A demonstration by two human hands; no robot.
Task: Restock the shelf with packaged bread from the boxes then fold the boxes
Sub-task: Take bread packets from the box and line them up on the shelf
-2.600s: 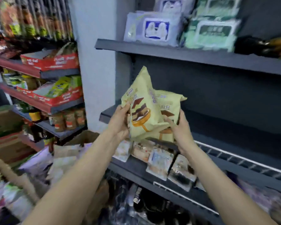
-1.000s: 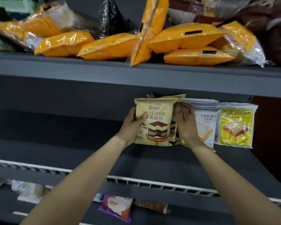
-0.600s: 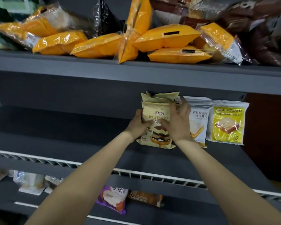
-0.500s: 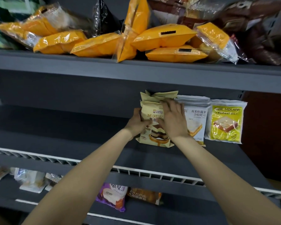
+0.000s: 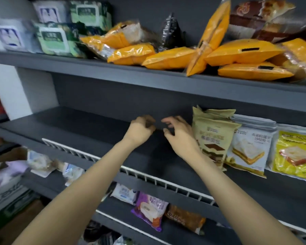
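Middle shelf [image 5: 95,128]: bare dark deck from left wall to beige mousse-bread packs [image 5: 212,138]; wide gap under upper shelf [image 5: 148,78]. Left hand [image 5: 140,131] and right hand [image 5: 180,137] hover in this gap, holding nothing. Right end blocked by upright white packs [image 5: 249,149] and yellow pack [image 5: 297,156]. White wire rail [image 5: 148,175] lines front edge.

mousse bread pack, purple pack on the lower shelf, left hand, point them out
mousse bread pack [image 5: 212,138], head view, front panel
purple pack [image 5: 149,210], head view, middle of wrapper
left hand [image 5: 140,130], head view, back of hand
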